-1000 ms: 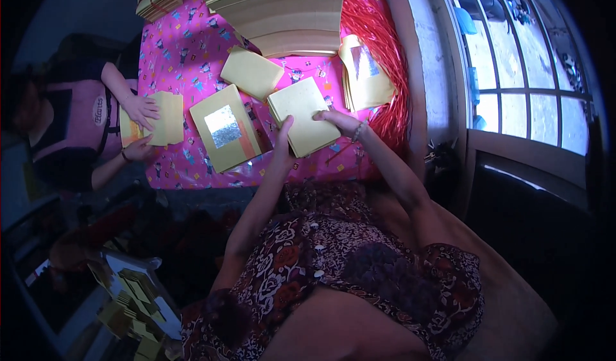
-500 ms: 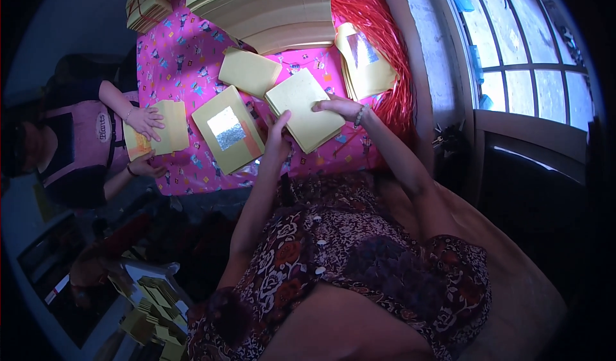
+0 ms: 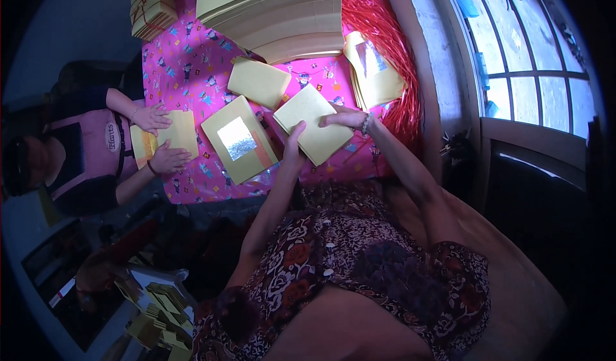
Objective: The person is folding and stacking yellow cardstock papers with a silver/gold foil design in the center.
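Observation:
Between my two hands is a small stack of pale yellow paper envelopes (image 3: 312, 112), held a little above the pink table cover. My left hand (image 3: 294, 144) grips its near left edge, with the thumb on top. At the right edge my right hand (image 3: 346, 120) is closed on the same stack, thumb over the upper face and fingers partly hidden. Just left lies a thicker envelope stack (image 3: 249, 168) with a shiny silvery patch and an orange strip. Behind it rests a smaller yellow stack (image 3: 258, 83).
A tall pile of large envelopes (image 3: 276, 24) stands at the back. Red plastic strings (image 3: 391, 47) hang along the right, beside another stack (image 3: 387, 86). A bundle tied with red string (image 3: 154, 15) sits far left. At left, a co-worker's hands (image 3: 160, 136) press yellow sheets.
The stack in my hands looks more even at its edges than before. The co-worker's nearer hand has moved up onto the yellow sheets. The whole view has shifted slightly.

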Action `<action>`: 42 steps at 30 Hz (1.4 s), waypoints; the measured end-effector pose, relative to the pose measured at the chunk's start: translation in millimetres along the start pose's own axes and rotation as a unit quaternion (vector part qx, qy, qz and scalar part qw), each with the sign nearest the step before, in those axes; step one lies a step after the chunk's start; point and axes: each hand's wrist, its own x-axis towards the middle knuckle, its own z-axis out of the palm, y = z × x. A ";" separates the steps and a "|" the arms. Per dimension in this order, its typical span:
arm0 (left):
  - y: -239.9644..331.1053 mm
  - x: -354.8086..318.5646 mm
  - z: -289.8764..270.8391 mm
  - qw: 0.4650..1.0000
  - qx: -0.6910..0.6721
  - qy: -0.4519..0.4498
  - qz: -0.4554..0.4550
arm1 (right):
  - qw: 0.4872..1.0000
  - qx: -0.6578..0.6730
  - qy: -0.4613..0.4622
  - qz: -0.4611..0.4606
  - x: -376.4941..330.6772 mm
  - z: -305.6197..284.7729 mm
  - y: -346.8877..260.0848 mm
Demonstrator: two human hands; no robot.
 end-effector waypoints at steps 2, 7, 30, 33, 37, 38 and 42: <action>12.8 1.0 3.9 1.000 0.008 -0.017 -0.014 | 1.000 0.006 -0.008 -0.011 6.0 -6.7 2.5; 20.3 0.0 7.4 0.999 -0.043 -0.006 -0.026 | 0.998 0.023 -0.048 -0.026 3.7 1.7 -19.8; -0.2 12.9 41.6 0.906 0.307 0.136 0.257 | 0.997 -0.072 -0.008 0.008 0.9 -35.2 7.3; 42.2 28.5 31.0 0.620 0.665 0.198 0.367 | 0.999 -0.034 -0.021 -0.015 -12.1 -35.8 -0.4; 84.5 83.5 25.8 0.764 0.639 -0.076 0.051 | 0.998 -0.036 0.042 -0.023 -14.0 -39.8 9.1; 88.2 94.0 38.4 0.770 0.624 -0.118 -0.071 | 0.998 -0.027 0.054 -0.023 -19.1 -40.6 18.9; 116.0 122.1 34.0 0.662 0.716 -0.123 -0.185 | 0.928 0.006 0.347 -0.133 -50.5 -1.1 14.1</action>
